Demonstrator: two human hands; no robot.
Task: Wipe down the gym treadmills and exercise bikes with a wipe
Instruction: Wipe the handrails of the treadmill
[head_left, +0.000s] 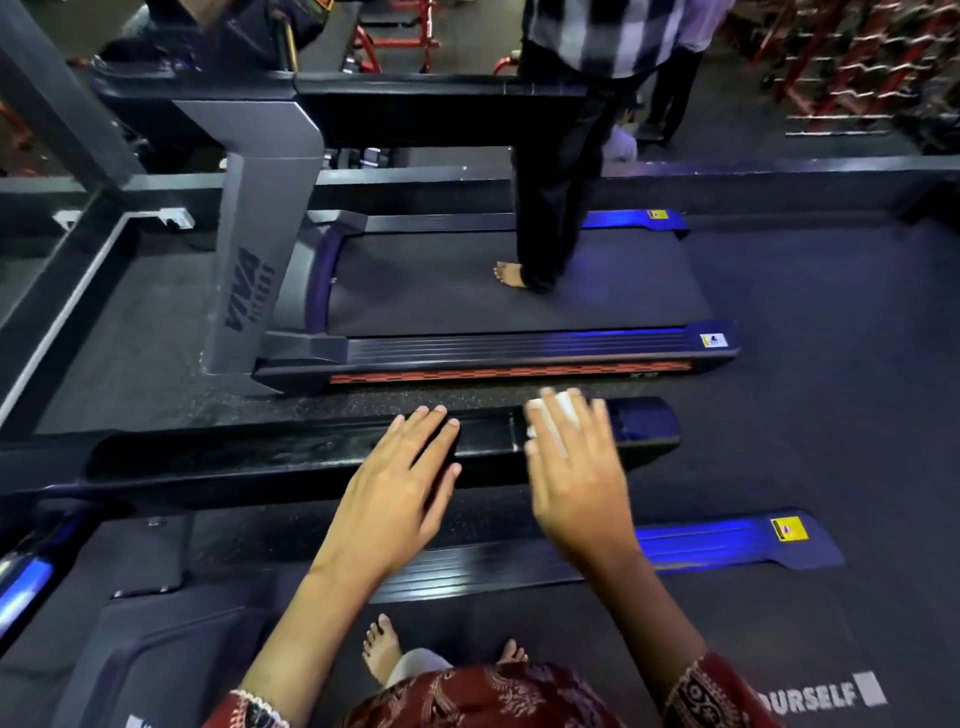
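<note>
The right hand is spread flat, fingers stretched out, with the white wipe pressed under it onto the black treadmill handrail, a bit right of mid-frame and kinda blurry. The left hand is laid just beside it on the same rail, fingers straight, nothing held. Higher up, a second treadmill is stood on by a barefoot person.

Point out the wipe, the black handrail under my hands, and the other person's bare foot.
wipe (565, 404), head view, its exposed white edge.
handrail (311, 452), head view, bare top surface.
bare foot (511, 274), head view, middle of the foot.
</note>
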